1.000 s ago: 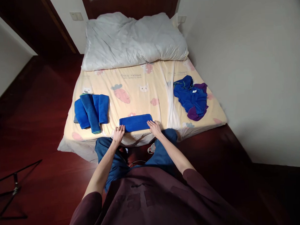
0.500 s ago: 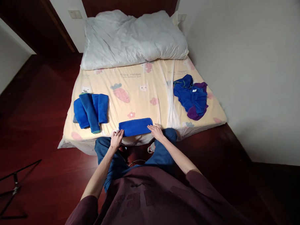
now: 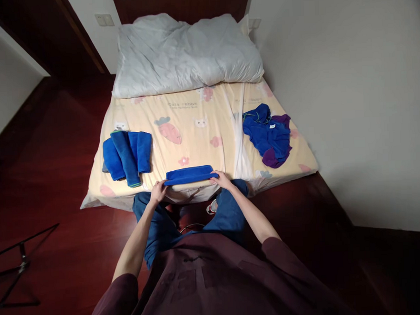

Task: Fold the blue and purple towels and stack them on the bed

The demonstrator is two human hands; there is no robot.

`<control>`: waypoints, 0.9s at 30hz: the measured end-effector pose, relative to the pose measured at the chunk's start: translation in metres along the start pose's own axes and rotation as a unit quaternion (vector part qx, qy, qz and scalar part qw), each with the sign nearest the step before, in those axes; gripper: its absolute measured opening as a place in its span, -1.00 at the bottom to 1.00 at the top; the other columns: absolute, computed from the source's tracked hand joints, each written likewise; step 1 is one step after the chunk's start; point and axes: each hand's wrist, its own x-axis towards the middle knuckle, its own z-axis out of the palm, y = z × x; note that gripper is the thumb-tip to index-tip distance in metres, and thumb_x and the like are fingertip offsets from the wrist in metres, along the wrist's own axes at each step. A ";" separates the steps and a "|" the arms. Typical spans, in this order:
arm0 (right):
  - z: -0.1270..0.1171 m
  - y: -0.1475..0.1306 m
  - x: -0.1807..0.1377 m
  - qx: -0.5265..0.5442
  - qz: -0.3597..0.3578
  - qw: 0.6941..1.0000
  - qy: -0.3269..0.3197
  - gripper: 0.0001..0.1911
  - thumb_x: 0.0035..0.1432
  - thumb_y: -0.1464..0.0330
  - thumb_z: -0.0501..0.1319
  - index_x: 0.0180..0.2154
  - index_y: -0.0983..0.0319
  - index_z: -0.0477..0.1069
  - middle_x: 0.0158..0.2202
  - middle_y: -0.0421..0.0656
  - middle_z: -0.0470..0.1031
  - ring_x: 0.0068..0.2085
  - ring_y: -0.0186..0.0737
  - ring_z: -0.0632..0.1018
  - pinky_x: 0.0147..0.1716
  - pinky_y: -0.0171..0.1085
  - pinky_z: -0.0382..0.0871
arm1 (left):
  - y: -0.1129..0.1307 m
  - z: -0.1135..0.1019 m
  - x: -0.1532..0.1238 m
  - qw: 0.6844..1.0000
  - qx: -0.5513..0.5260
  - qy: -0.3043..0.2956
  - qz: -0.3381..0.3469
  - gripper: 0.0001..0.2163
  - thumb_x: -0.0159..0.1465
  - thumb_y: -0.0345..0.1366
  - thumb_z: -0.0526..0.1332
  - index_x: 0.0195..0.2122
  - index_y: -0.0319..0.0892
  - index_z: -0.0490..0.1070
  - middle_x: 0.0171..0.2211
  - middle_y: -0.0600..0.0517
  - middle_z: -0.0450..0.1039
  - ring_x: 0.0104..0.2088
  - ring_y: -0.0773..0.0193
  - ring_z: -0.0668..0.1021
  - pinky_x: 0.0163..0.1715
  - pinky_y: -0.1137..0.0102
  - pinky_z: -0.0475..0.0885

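Note:
A blue towel (image 3: 190, 174), folded to a narrow strip, lies along the front edge of the bed. My left hand (image 3: 158, 192) pinches its near left corner, and my right hand (image 3: 222, 179) pinches the near right corner. The near edge is lifted and partly turned over toward the far side. Left of it, several rolled or folded blue towels (image 3: 128, 156) rest in a stack, one with a green edge laid across the others. To the right is a loose heap of blue and purple cloths (image 3: 269, 135) with a small white label.
The bed has a yellow sheet (image 3: 195, 144) printed with carrots and rabbits. A pale grey quilt (image 3: 188, 56) is bunched at the headboard. A wall (image 3: 350, 100) runs along the right. A black metal stand (image 3: 23, 263) stands on the floor at left.
Both hands have gone from lying on the strip's ends to pinching its near corners. The near edge has come up and folded away from me, making the strip narrower.

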 end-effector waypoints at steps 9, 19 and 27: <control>0.008 0.004 0.013 -0.007 0.045 0.997 0.057 -0.69 0.26 0.07 0.22 -0.17 0.17 0.47 -0.22 -0.08 0.60 -0.15 -0.08 0.61 -0.03 -0.12 0.54 | 0.001 0.005 0.008 0.998 -0.011 0.023 -0.063 -0.68 0.48 -0.01 0.01 -0.22 -0.12 0.40 -0.24 -0.15 0.54 -0.13 -0.04 0.59 -0.02 0.16 0.47; 0.012 0.015 0.018 -0.046 0.044 0.996 0.065 -0.65 0.29 0.06 0.22 -0.07 0.17 0.50 -0.19 -0.08 0.60 -0.13 -0.09 0.63 -0.05 -0.15 0.55 | 0.001 0.002 0.008 0.996 -0.023 0.017 -0.086 -0.66 0.46 0.02 0.05 -0.25 -0.11 0.43 -0.27 -0.13 0.56 -0.16 -0.03 0.61 -0.08 0.21 0.46; 0.011 0.008 0.019 -0.099 0.045 0.992 0.064 -0.62 0.35 0.10 0.18 0.02 0.19 0.52 -0.15 -0.03 0.63 -0.11 -0.07 0.64 -0.03 -0.12 0.57 | 0.006 0.003 0.008 0.995 -0.028 0.038 -0.091 -0.66 0.46 0.01 0.08 -0.22 -0.13 0.48 -0.30 -0.13 0.58 -0.16 -0.04 0.63 -0.05 0.19 0.49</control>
